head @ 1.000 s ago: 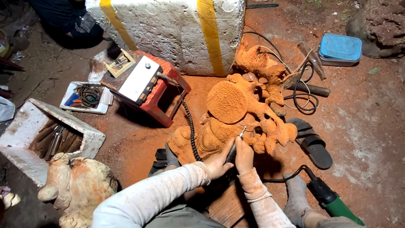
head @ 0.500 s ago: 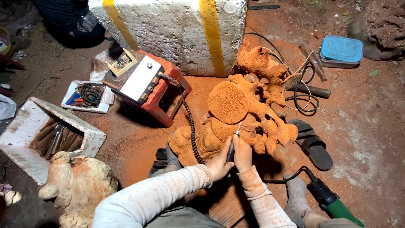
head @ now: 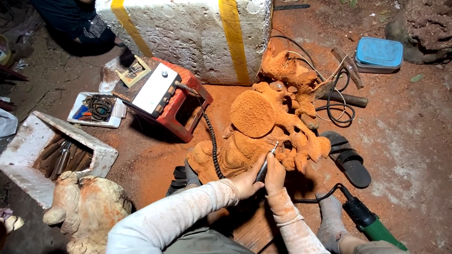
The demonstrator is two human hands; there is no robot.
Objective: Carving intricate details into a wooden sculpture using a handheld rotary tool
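On the dusty floor before me lies the orange rough-carved wooden figure (head: 268,136), and I close both my left hand (head: 246,181) and right hand (head: 275,174) around the slim rotary carving handpiece (head: 263,167), bracing for light, controlled strokes

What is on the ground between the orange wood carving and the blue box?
In the head view, black and white cables and a dusty hammer lie on the red dirt between the carving and the blue box.
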